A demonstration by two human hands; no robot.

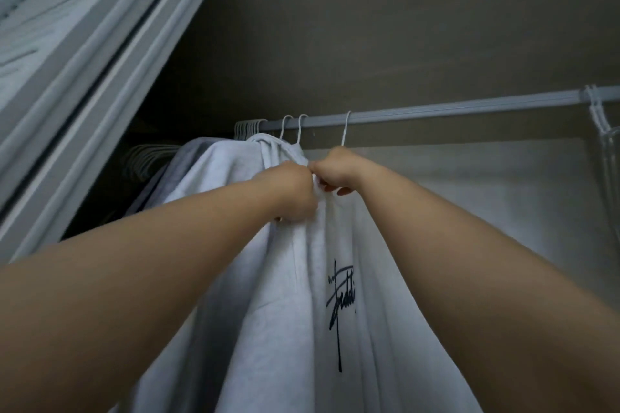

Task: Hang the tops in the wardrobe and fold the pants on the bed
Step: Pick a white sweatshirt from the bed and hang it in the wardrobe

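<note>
White top (322,295) with a black scribble print (339,308) is hanging inside the wardrobe, its hanger hook (346,128) sitting over the grey rail (436,110). Going left to right: sliding wardrobe door (67,60) is running diagonally at far left, a bunch of bare white hangers (250,128) is crowding the rail's left end, and a grey hooded top (218,171) is hanging just left of the white one on two hooks. Left hand (292,191) is gripping bunched white fabric near the neckline. Right hand (339,171) is pinching the same fabric, knuckles touching the left hand. At far right a clear plastic item (604,144) is dangling from the rail.
</note>
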